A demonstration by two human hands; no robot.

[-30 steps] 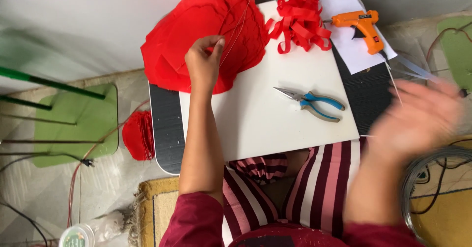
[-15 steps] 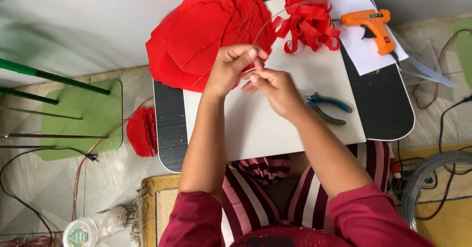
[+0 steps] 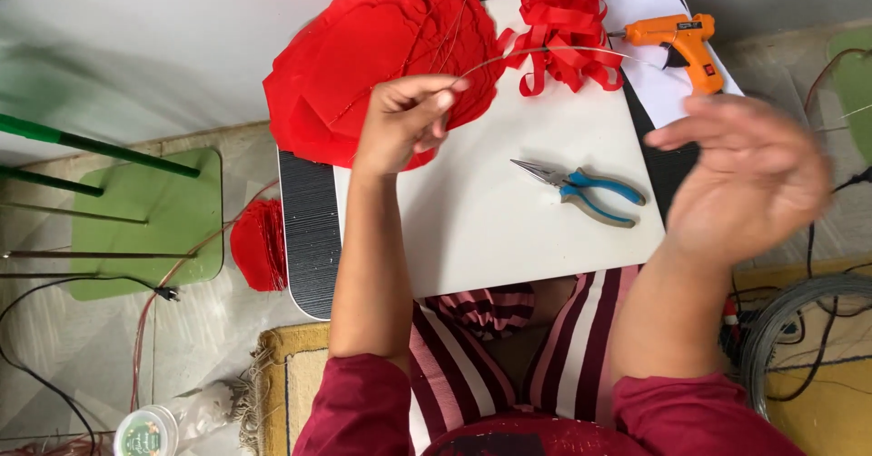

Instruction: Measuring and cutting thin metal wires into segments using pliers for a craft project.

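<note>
Head view: the left hand [image 3: 404,120] pinches a thin wire [image 3: 545,52] over the white desk [image 3: 481,229], beside red paper sheets [image 3: 381,47]. The right hand [image 3: 745,174], blurred, hangs spread and empty near the pliers [image 3: 581,186]. Wire shaping seems underway; it calls for a steady second grip.

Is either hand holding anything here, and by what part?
The left hand pinches a thin wire at its near end between its fingers; the wire arcs away over the red ribbon. The right hand is open, blurred and holds nothing.
</note>
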